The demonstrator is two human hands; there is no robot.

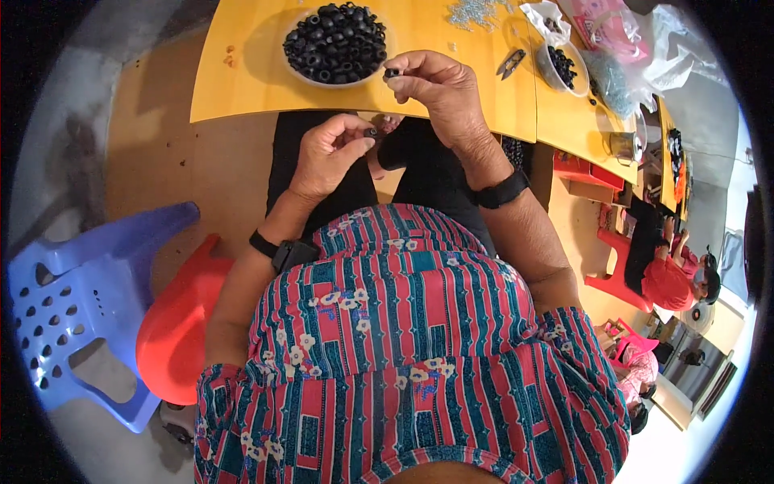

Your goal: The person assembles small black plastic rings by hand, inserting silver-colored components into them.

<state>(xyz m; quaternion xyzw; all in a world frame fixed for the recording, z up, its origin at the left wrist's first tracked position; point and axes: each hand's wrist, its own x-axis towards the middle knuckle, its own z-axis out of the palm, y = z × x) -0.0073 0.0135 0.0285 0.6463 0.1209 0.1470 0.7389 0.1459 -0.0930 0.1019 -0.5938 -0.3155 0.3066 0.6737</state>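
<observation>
Between the thumb and fingertips of my left hand (pixel 332 153) is a small black hollow piece (pixel 371 132), held over my lap just off the table's front edge. My right hand (pixel 442 87) pinches another small black piece (pixel 392 73), higher up and beside the rim of a clear round bowl (pixel 295 74). Heaped in that bowl are many black hollow pieces (pixel 334 40), rounded and with holes through them. The two hands are apart, and the held pieces do not touch each other.
On the yellow table (pixel 242 89) lie small thread snips (pixel 512 63), loose silvery bits (pixel 476 12) and a tub of smaller black pieces (pixel 563 68). Plastic bags (pixel 669 48) and a metal cup (pixel 625 147) stand right. Blue (pixel 81 298) and red (pixel 181 331) chairs are left; people sit far right.
</observation>
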